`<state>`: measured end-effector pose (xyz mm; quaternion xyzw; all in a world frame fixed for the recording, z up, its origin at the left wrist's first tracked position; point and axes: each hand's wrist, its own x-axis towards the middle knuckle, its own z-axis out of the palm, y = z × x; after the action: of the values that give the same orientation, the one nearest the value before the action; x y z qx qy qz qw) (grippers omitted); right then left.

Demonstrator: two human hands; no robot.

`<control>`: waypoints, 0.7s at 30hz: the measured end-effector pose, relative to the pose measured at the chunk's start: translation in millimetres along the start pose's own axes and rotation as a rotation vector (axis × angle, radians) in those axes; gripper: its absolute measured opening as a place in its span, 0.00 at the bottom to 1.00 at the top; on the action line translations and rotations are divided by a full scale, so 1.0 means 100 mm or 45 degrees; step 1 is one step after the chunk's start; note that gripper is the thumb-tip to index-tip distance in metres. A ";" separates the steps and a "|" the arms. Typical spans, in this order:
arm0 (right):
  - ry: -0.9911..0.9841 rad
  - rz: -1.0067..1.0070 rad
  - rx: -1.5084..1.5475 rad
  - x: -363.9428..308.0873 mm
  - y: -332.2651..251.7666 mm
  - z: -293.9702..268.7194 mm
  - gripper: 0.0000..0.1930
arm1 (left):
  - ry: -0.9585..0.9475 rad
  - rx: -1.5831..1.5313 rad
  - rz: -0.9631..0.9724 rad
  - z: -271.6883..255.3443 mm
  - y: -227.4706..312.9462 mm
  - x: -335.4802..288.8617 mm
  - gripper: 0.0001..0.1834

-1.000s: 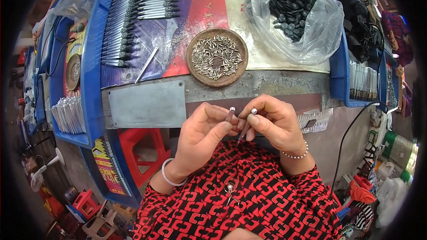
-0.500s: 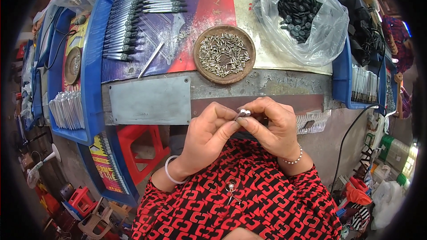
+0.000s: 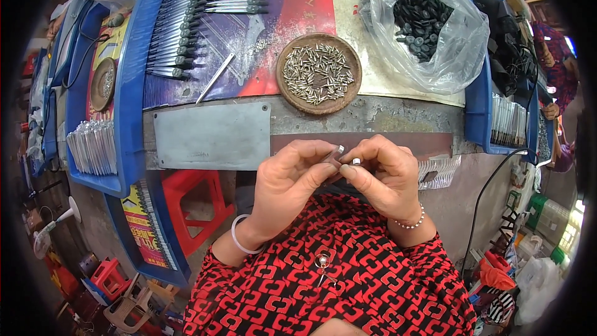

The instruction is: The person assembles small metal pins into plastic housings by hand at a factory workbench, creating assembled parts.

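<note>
In front of my chest, my left hand (image 3: 291, 175) pinches a small flat metal piece (image 3: 338, 149) with a shiny silver end between thumb and fingertips. My right hand (image 3: 387, 177) is closed beside it, its fingertips almost meeting the left ones. A small pale-ended piece (image 3: 356, 161) pokes out from the right fingers. Most of both pieces is hidden by my fingers, so I cannot tell their exact kind. Beyond the hands, a round brown bowl (image 3: 288, 96) holds many small pointed metal pins.
A grey metal plate (image 3: 211, 138) lies along the bench edge. Rows of slim silver tools with black ends (image 3: 180, 37) and one loose silver rod (image 3: 215, 78) lie at the left. A clear bag (image 3: 457, 56) holds black discs. Blue trays (image 3: 132, 106) flank the bench; a red stool (image 3: 193, 202) stands below.
My fingertips have parted slightly, so the two small pieces now show separately instead of close together. The view has shifted a little.
</note>
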<state>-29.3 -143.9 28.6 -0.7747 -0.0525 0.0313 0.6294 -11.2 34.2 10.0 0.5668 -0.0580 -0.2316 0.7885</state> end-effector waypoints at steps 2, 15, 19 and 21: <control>0.049 0.012 0.027 -0.01 0.00 0.02 0.07 | -0.028 -0.111 0.000 0.01 -0.01 -0.01 0.10; 0.056 -0.024 0.005 -0.06 0.04 0.06 0.07 | -0.126 -0.111 0.001 0.05 -0.12 -0.07 0.04; 0.034 -0.034 0.007 -0.07 0.05 0.05 0.07 | -0.129 0.085 -0.005 0.01 -0.08 -0.07 0.04; 0.034 -0.042 0.013 -0.07 0.04 0.05 0.07 | -0.199 0.231 -0.006 0.01 -0.03 -0.05 0.04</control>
<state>-37.0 -140.5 23.2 -0.7708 -0.0566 0.0111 0.6345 -17.2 34.6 8.5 0.6163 -0.1387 -0.2706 0.7264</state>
